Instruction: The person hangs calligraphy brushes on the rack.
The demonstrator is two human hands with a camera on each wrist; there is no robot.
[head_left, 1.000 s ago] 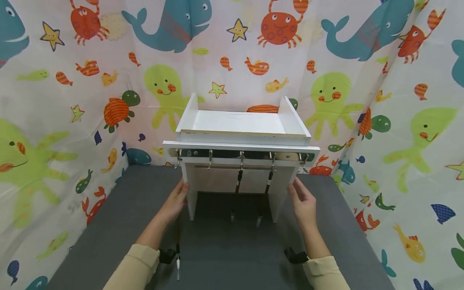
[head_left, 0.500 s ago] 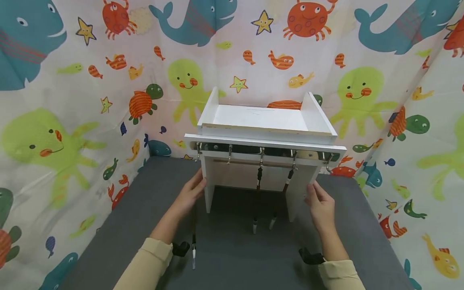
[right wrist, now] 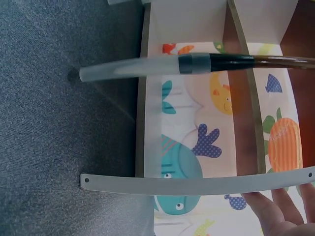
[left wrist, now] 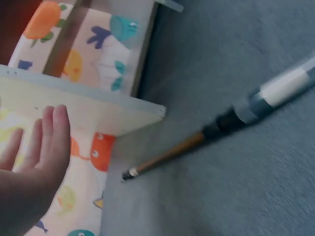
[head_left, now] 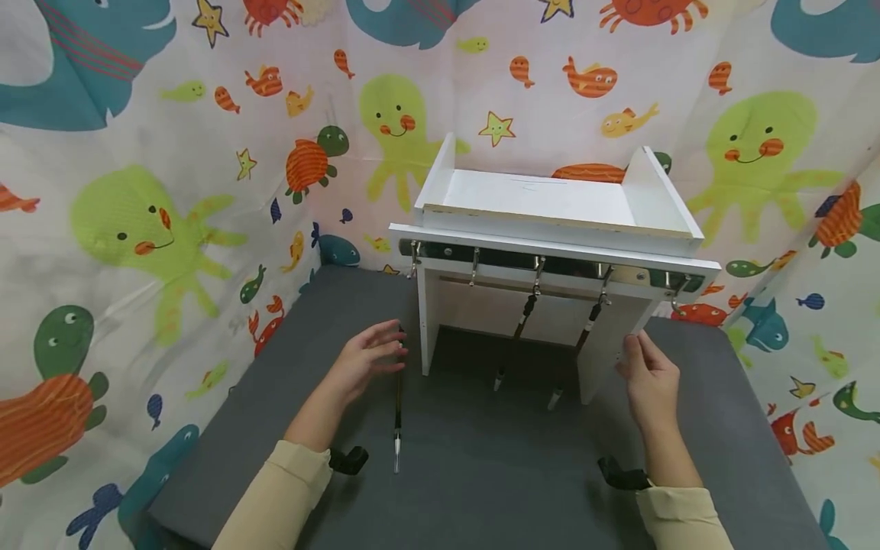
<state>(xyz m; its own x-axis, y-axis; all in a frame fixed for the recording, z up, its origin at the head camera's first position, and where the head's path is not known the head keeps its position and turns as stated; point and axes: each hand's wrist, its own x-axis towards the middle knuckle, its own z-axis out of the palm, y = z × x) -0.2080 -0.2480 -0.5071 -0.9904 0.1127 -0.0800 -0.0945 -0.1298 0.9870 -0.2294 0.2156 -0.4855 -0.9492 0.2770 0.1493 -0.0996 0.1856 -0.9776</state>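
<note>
A white wooden rack (head_left: pixel 557 237) stands on the grey table, its metal hook strip across the front. From two hooks hang capped calligraphy brushes, one near the middle (head_left: pixel 517 336) and one to its right (head_left: pixel 580 347). A third brush (head_left: pixel 397 416) lies left of the rack; its cap end looms large in the left wrist view. My left hand (head_left: pixel 367 359) is off the rack, fingers loosely spread over that brush's upper end. My right hand (head_left: pixel 649 378) touches the rack's right side panel (right wrist: pixel 197 186), fingers along its outer face; its thumb is hidden in the right wrist view.
A curtain (head_left: pixel 206 153) printed with sea animals surrounds the table (head_left: pixel 481 489) at the back and sides. The rack's upper shelf (head_left: pixel 539 200) has raised side boards. Its other hooks, such as the leftmost hook (head_left: pixel 415 260), carry nothing.
My left hand has let go of the rack's left side panel and moved away from it. My right hand stays at the right panel. The view has swung left and down.
</note>
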